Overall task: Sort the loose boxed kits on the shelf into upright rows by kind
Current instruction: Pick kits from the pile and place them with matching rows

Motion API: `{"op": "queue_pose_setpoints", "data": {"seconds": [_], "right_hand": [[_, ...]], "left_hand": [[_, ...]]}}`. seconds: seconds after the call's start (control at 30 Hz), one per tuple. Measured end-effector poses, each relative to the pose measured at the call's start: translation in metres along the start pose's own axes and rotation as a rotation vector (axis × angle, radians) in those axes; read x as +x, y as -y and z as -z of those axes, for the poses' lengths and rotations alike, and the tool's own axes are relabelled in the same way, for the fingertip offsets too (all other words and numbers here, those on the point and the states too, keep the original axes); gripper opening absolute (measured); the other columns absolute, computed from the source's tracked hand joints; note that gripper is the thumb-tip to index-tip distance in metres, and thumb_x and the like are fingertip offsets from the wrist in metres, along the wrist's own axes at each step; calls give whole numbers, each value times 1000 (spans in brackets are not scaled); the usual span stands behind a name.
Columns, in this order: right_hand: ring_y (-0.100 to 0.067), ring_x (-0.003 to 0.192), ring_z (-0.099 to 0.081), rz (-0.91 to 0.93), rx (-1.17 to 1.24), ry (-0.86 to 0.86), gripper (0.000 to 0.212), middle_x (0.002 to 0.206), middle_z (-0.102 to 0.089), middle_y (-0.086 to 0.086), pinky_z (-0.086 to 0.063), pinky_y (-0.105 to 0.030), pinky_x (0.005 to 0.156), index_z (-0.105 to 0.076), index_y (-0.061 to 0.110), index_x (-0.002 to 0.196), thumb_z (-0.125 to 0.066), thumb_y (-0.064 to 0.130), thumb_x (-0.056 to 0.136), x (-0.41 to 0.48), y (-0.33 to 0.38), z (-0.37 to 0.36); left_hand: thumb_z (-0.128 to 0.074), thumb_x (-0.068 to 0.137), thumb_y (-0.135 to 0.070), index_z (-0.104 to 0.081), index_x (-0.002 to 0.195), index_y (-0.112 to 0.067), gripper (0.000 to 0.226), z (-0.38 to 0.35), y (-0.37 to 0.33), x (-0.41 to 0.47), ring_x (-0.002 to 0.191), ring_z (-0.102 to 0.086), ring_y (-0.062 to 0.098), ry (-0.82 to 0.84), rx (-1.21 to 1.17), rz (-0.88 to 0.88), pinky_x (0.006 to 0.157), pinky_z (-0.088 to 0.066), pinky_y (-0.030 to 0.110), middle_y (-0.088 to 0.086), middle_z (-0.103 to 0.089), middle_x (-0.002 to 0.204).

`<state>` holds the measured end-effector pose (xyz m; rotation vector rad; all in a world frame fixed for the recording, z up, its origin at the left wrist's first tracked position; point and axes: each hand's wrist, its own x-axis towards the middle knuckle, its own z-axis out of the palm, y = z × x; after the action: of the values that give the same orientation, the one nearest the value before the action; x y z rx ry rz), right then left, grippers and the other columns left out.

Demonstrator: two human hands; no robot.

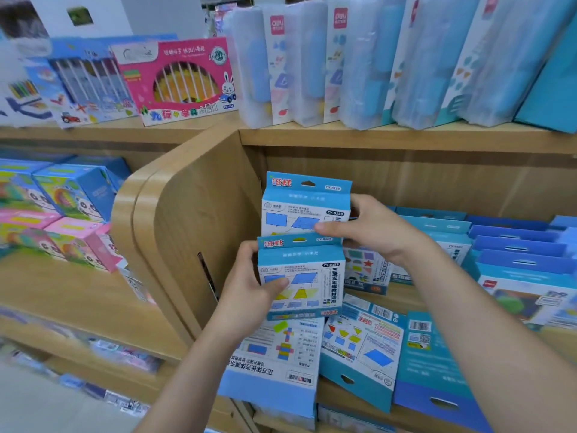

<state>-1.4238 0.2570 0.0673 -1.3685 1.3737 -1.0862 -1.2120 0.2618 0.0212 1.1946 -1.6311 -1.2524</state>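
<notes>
Two matching light-blue boxed kits with shape pictures stand upright at the shelf's left end. My left hand (249, 285) grips the front kit (307, 276) by its left edge, thumb on its face. Behind it, the rear kit (304, 204) is pinched at its right edge by my right hand (371, 229). Three loose kits lie flat near the front edge: a cube-net kit (278, 360), a shapes kit (362, 345) and a darker blue kit (437, 367). An upright kit with coloured shapes (365, 268) stands behind my right wrist.
A curved wooden divider (187, 220) walls the shelf on the left. Rows of upright blue boxes (515, 254) fill the right side. Pencil-case packs (374, 64) line the upper shelf (374, 135). Panda boxes (56, 214) sit in the left bay.
</notes>
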Motion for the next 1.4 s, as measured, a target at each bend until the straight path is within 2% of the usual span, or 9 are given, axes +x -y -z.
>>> {"op": "queue_pose_setpoints", "data": {"seconds": [0.1,0.2,0.3,0.4,0.5,0.6,0.93,1.17,1.4], "right_hand": [[-8,95,-68,78,47,-108,42,103,-72,9,-56,-32,81,-61,28,109,-79,14,74,14,2,-2],[-10,94,-68,91,0,-204,40,105,-69,7,-58,-39,81,-56,29,109,-76,17,77,34,1,-6],[-11,91,-67,77,-195,-233,37,108,-67,4,-59,-40,75,-54,26,110,-74,23,79,53,-2,-8],[-8,91,-63,126,-473,-221,36,106,-66,4,-55,-28,73,-58,22,106,-77,22,76,64,-8,-10],[-15,95,-61,159,-774,-263,34,104,-66,1,-48,-27,73,-59,21,105,-77,26,77,70,-12,-15],[-24,107,-57,122,-1019,-335,44,111,-65,0,-42,-39,88,-55,24,116,-74,35,78,76,-19,-19],[-31,118,-38,24,-1325,-464,54,125,-47,-10,-33,-42,89,-43,29,128,-66,19,80,79,-39,-28],[-23,109,-46,138,-1448,-189,23,106,-56,2,-29,-43,86,-63,27,108,-56,22,87,82,-33,-24],[-21,108,-47,163,-1564,-5,31,103,-49,2,-27,-48,90,-59,29,117,-54,19,88,75,-29,-15]], "left_hand": [[-71,82,-11,-42,105,-35,43,1,6,-8,89,-66,0,-102,133,-68,68,-57,25,-12,-66,104],[-75,78,-13,-41,106,-40,51,3,11,-22,96,-59,-5,-216,290,-170,71,-50,13,-19,-60,104],[-74,79,-13,-34,100,-48,56,5,14,-30,97,-56,1,-253,399,-226,73,-50,19,-22,-55,103],[-71,80,-9,-27,117,-56,74,6,11,-33,103,-52,-2,-249,460,-282,81,-49,20,-24,-50,113],[-68,81,-8,-21,129,-51,80,7,9,-28,100,-42,-8,-233,606,-384,76,-38,7,-23,-40,115],[-71,75,-10,-27,129,-40,76,9,5,-21,99,-46,4,-269,794,-434,73,-40,15,-14,-38,113],[-81,51,-16,-50,116,-16,72,11,-3,-6,82,-53,22,-368,1245,-522,62,-46,30,0,-53,95],[-78,53,-14,-40,133,-29,89,10,-6,-3,85,-51,24,-313,1312,-534,60,-46,34,5,-51,96],[-84,55,-19,-41,126,-21,83,7,-6,4,91,-44,16,-267,1279,-469,41,-38,22,0,-48,103]]}}
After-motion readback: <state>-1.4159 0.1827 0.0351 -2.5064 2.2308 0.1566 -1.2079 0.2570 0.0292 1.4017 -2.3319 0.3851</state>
